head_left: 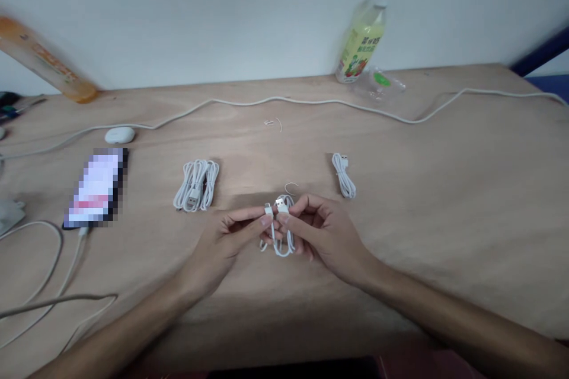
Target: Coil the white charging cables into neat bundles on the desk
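Between my two hands is a white USB cable [283, 251], looped into a small coil. My left hand [235, 234] pinches the smaller connector end between thumb and forefinger. The larger USB plug, its metal tip showing, is held by my right hand [322, 228], with some of the coil under its fingers. A short white twist tie [291, 185] lies on the table just beyond the hands. Several coiled white cables [195, 186] sit in a bundle to the left. One more coiled cable [344, 176] lies off to the right.
A phone [95, 186] with a charging cord and a white earbud case [120, 135] are at left. An orange bottle [48, 62] and a green-labelled bottle [363, 41] stand by the wall. A long white cord [275, 99] crosses the back; small tie pieces [279, 124] lie before it.
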A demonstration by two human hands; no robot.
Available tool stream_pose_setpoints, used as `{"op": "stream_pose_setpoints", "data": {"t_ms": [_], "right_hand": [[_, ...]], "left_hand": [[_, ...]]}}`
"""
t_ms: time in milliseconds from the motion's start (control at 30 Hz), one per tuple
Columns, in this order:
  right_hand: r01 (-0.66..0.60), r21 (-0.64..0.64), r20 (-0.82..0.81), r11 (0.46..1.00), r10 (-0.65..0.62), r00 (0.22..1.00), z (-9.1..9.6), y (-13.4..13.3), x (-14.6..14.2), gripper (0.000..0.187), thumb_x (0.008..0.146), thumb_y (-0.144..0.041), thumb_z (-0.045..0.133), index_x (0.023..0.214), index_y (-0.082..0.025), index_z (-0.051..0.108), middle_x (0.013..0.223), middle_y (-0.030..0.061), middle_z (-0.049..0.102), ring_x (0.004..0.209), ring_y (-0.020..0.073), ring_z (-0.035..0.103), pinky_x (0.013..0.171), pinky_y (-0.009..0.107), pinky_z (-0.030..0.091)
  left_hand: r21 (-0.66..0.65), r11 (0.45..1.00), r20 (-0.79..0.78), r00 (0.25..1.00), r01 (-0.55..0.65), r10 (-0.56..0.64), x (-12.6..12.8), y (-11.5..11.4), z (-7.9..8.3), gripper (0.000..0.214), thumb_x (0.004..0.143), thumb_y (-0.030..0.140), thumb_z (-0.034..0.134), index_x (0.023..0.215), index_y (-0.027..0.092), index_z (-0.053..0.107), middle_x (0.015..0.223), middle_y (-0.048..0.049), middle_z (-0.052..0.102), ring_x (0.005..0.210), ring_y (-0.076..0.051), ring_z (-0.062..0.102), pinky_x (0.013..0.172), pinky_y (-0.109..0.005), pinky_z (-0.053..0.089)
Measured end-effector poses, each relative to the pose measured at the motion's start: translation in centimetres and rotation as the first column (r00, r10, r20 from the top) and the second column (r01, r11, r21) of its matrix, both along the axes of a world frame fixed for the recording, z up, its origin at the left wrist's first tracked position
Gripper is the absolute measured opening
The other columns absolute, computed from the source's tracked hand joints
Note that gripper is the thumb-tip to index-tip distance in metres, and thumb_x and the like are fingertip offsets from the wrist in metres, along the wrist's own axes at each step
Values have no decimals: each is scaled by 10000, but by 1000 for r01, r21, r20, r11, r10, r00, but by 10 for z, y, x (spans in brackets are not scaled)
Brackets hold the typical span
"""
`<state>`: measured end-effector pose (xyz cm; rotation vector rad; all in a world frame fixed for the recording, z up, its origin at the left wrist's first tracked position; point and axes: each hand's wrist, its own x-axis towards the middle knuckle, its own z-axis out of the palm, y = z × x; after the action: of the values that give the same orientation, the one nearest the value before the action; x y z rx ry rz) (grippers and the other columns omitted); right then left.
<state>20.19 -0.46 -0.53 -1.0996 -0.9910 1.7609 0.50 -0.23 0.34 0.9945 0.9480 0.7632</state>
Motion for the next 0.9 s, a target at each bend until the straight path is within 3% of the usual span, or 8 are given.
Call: {"op": "stream_pose_setpoints", "data": {"t_ms": [300,900], "right_hand": [[-14,26,35,1000,14,999,0,-2,1,437,847,-573,873,783,-227,615,568,-52,643,414,76,507,365,190,411],[10,-4,21,1000,-10,1000,1,-1,-1,445,792,-530,931,769,-226,607,605,-42,666,422,74,513,349,179,393]], "left_hand": [[-9,1000,-7,1000,12,-12,-2,0,0,199,1010,344,754,1114,249,895,960,-45,847,864,-190,706,876,-305,538],[-4,1000,-18,1000,11,-11,0,-1,2,193,1009,342,750,1079,236,895,936,-46,844,876,-202,718,878,-320,546]]}}
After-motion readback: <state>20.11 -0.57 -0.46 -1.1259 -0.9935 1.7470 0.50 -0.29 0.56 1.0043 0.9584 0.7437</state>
